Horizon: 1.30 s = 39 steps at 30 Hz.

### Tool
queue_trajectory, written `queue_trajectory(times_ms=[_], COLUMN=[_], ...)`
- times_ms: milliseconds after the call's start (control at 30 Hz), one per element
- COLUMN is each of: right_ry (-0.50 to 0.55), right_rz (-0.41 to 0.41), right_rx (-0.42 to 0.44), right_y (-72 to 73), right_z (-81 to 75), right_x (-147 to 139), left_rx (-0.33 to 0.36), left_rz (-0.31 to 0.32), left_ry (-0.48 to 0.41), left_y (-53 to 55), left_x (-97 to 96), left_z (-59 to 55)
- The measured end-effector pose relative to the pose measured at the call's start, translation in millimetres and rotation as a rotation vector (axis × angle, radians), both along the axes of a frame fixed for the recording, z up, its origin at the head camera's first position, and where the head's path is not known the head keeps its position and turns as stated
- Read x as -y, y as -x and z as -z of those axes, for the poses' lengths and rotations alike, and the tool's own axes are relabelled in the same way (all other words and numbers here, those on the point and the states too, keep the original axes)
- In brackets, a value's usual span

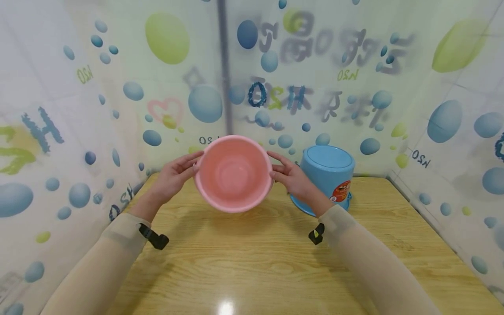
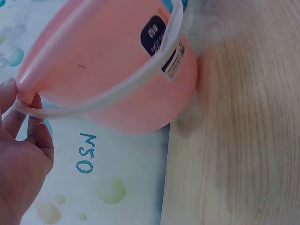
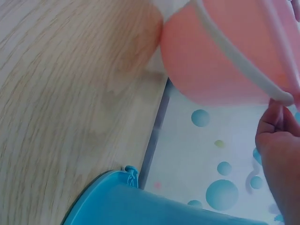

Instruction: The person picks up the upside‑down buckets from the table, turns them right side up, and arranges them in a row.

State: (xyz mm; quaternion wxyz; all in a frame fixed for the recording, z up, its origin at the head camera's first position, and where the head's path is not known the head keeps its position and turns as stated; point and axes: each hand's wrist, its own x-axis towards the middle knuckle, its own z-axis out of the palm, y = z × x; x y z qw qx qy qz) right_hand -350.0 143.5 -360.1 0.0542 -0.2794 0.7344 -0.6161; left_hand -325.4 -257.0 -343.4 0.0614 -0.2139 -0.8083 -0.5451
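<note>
A pink bucket (image 1: 234,175) is tilted in the head view so that its open mouth faces me. My left hand (image 1: 174,176) pinches its rim at the left side, thumb and fingers on either side of the edge. On the opposite side my right hand (image 1: 293,176) grips the rim near the end of the white handle (image 3: 239,61). In the left wrist view this handle crosses the bucket's outer wall, near a dark label (image 2: 153,35) and a white barcode sticker (image 2: 173,63).
Upside down on the wooden table (image 1: 252,262), a blue bucket (image 1: 324,175) with a red sticker (image 1: 341,191) stands right of the pink one, behind my right forearm. A curtain with blue and green spots (image 1: 204,103) encloses the table at the back and sides.
</note>
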Motion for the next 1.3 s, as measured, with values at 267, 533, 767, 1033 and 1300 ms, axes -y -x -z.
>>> queue_trajectory(times_ms=[267, 533, 767, 1033, 1300], right_ry=[0.188, 0.216, 0.114, 0.106, 0.085], right_rz=[0.025, -0.129, -0.239, -0.236, -0.184], right_rx=[0.076, 0.096, 0.084, 0.049, 0.024], right_y=[3.1, 0.1, 1.6, 1.9, 1.4], right_z=[-6.4, -13.4, -11.0, -8.9, -12.6], right_x=[3, -3, -7, -6, -2], left_rx=[0.038, 0.094, 0.101, 0.098, 0.050], left_rz=[-0.067, 0.075, 0.271, 0.327, 0.297], left_ry=[0.026, -0.117, -0.249, -0.188, -0.142], left_y=[-3.4, 1.3, 0.4, 2.8, 5.8], left_x=[-1.5, 0.5, 5.6, 10.3, 13.6], left_z=[-6.8, -11.7, -13.7, -16.3, -19.5])
